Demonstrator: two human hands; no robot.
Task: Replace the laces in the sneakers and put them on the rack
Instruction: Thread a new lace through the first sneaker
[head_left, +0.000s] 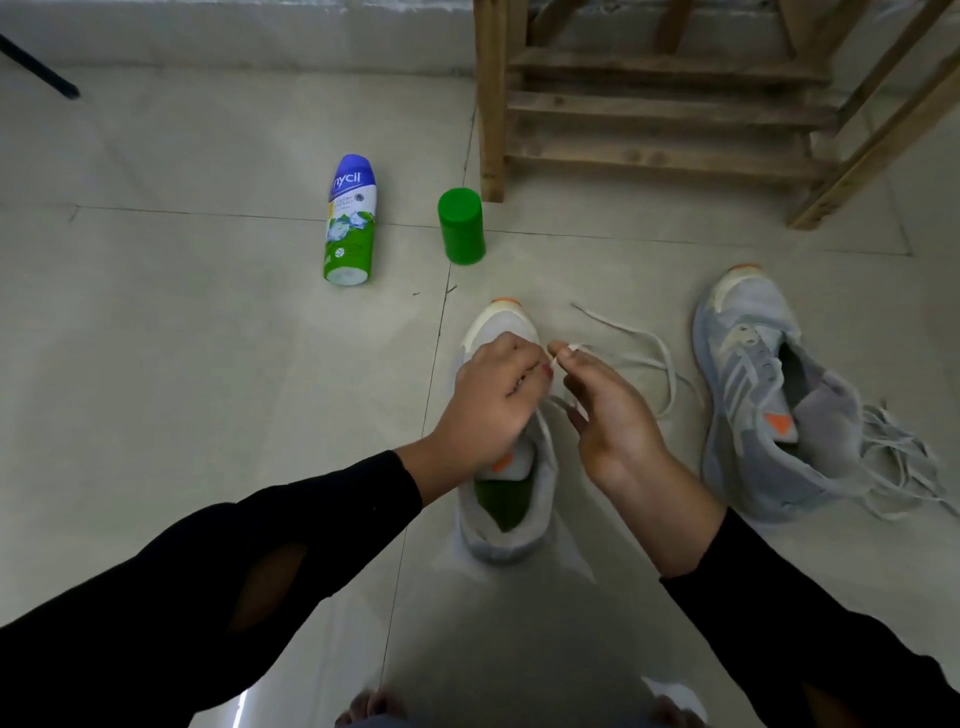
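Glossy tiled floor (208, 389), rough wooden rack (660, 111), knit-cloth sneakers (769, 395).

bottle (350, 221) and cap (461, 226) left of rack (660, 111)

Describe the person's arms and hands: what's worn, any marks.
The left sleeve and right sleeve are long, black, reaching the wrists; the left has an oval hole at the forearm. The left hand and right hand are bare: no gloves or rings visible.
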